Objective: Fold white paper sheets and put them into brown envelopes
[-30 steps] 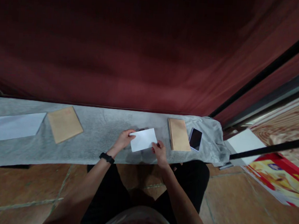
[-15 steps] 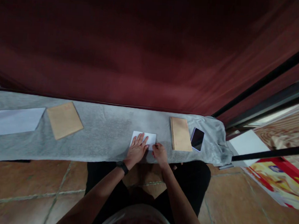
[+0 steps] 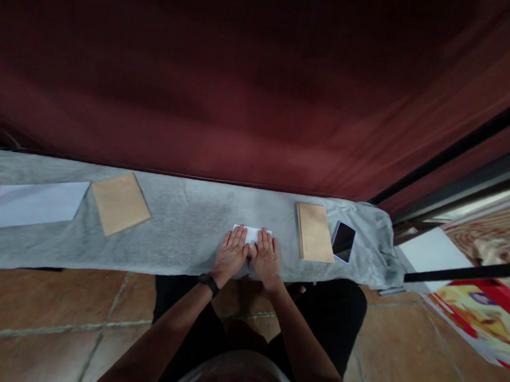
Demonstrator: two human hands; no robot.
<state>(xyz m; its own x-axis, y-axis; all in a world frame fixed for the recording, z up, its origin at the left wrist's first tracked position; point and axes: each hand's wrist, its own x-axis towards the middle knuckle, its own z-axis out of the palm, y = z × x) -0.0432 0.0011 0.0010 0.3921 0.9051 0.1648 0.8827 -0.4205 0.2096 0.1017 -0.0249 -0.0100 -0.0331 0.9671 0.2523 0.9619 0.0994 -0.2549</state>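
A dark red curtain (image 3: 227, 94) fills the upper part of the head view, hanging behind a long bench (image 3: 181, 232) draped in grey cloth. Below the bench lies a floor of brown tiles (image 3: 41, 321), and at the far right a red and yellow printed sheet (image 3: 476, 302) lies on the floor beside a white board (image 3: 431, 252).

At the left end of the bench a large white sheet (image 3: 31, 204) lies flat, and just beside it, to its right, a tan envelope (image 3: 120, 203) lies at a slant. Toward the right end lies a second tan envelope (image 3: 314, 240), possibly a small stack, though its edge is too dim to be sure. A dark phone (image 3: 343, 242) lies face up just right of it.

Near the middle of the bench, at its front edge, the left hand (image 3: 231, 255) and the right hand (image 3: 266, 259) lie palm down side by side, fingers stretched out flat and thumbs nearly touching. They grip nothing; both press on a folded white paper (image 3: 251, 233), of which only the far strip shows past the fingertips. The paper lies flat on the grey cloth, between the two tan envelopes and nearer the right one. A black wristband (image 3: 208, 282) sits on the left wrist.
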